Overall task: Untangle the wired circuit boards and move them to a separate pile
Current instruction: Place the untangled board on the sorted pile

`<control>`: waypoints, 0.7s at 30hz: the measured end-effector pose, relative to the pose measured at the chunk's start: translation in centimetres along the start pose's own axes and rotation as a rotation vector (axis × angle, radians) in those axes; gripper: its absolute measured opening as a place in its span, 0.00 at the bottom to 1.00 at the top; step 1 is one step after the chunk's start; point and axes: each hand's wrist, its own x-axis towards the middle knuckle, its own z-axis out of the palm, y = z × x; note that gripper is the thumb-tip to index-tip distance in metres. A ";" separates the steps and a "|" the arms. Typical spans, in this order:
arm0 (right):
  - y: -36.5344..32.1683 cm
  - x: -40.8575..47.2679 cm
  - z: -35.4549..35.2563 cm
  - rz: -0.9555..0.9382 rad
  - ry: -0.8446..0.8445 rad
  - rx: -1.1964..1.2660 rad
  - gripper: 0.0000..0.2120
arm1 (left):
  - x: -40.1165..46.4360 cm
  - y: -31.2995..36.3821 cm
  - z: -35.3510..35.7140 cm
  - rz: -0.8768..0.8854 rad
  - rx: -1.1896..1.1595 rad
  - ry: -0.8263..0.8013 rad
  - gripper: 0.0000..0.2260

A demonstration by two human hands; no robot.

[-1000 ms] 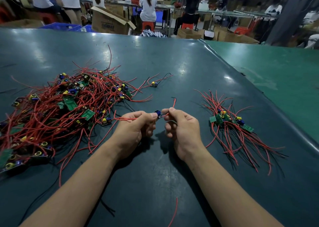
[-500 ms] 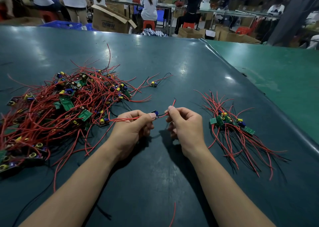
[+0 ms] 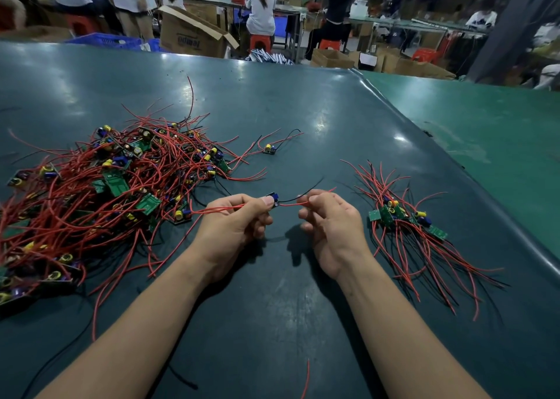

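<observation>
A big tangled pile of circuit boards (image 3: 115,186) with red and black wires covers the left of the dark green table (image 3: 303,110). To the right lies a smaller sorted pile (image 3: 403,216), its wires combed toward me. My left hand (image 3: 233,219) pinches one small circuit board (image 3: 273,199) between thumb and forefinger, above the table between the piles. My right hand (image 3: 330,216) pinches that board's red wire (image 3: 289,204) a short way to the right, and a black wire arcs over it. Another red wire trails left from my left hand toward the big pile.
A single wired board (image 3: 269,149) lies alone behind my hands. A loose red wire (image 3: 306,380) lies near the front edge. A lighter green table (image 3: 485,131) adjoins on the right. Cardboard boxes (image 3: 191,34) and several people stand beyond the far edge.
My hands have drawn slightly apart, stretching the board's red wire between them. The black wire now arcs free above my right hand.
</observation>
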 end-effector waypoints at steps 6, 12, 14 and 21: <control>0.1 -0.3 -0.1 0.104 -0.182 0.073 0.06 | -0.2 0.2 0.1 -0.014 -0.019 0.010 0.07; -0.2 -0.5 -0.6 0.060 -0.315 -0.055 0.06 | -0.4 0.7 0.0 -0.050 -0.009 -0.054 0.08; -0.4 -0.4 -0.9 0.049 -0.337 -0.090 0.05 | -0.3 0.6 0.1 -0.042 -0.012 -0.042 0.07; 0.4 -0.1 0.0 -0.050 -0.200 -0.046 0.03 | -0.4 0.6 0.1 -0.040 0.005 -0.036 0.14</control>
